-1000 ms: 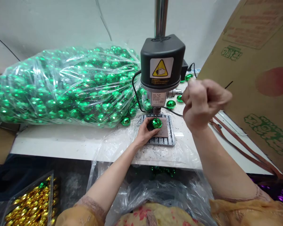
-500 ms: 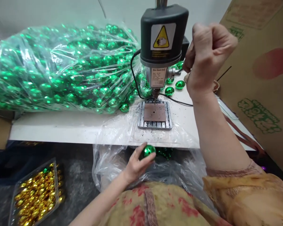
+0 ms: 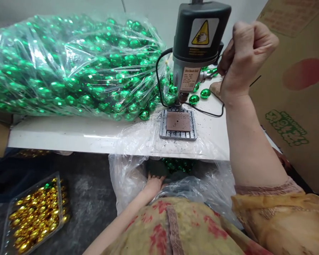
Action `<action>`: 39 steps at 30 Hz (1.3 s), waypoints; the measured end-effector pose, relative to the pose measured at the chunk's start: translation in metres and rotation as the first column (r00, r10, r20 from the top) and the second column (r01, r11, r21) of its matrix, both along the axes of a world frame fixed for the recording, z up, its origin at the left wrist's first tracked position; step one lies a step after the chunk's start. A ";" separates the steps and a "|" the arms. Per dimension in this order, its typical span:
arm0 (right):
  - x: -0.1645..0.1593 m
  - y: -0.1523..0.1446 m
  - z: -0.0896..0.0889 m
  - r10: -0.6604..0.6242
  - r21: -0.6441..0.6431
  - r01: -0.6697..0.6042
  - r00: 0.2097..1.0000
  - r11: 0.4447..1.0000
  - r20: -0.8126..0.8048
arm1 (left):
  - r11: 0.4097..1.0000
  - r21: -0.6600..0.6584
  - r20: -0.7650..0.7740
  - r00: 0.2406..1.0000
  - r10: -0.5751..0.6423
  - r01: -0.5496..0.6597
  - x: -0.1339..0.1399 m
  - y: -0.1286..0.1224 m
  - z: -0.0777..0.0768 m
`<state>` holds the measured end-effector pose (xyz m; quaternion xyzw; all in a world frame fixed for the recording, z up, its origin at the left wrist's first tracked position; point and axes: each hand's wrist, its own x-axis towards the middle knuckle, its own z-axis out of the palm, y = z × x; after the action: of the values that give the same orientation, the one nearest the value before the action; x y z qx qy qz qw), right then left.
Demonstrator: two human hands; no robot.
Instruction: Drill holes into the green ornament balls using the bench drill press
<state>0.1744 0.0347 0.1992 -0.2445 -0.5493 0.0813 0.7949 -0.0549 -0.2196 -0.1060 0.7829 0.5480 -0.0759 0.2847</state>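
Note:
My right hand is raised and closed around the feed lever at the side of a mini bench drill. Under the bit, a brown square plate with a small dark hole lies on the drill's grooved metal base, with dark shavings scattered over it. My left hand reaches down below the table edge, into an opened clear plastic bag over my lap. Its fingertips are in shadow, so what they hold, if anything, is hidden. Green faceted balls lie inside that bag.
A big clear bag of shiny green balls lies on the white table at left. Several loose green balls and a black cord sit behind the base. Gold balls fill a clear tub lower left. A cardboard box stands right.
My left hand has gone down below the table edge into the lap bag; the green ball it held no longer shows. My right hand stays on the lever. The view has shifted slightly.

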 end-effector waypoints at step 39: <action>0.026 0.063 -0.014 0.134 -0.418 -0.084 0.987 0.905 0.092 | 0.285 0.738 0.571 0.791 0.218 -0.611 -0.122 -0.122 0.083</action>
<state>0.2001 0.0972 0.1847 -0.3801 -0.5789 0.2251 0.6854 -0.1765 -0.3419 -0.0234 0.6318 0.6239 0.4536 -0.0762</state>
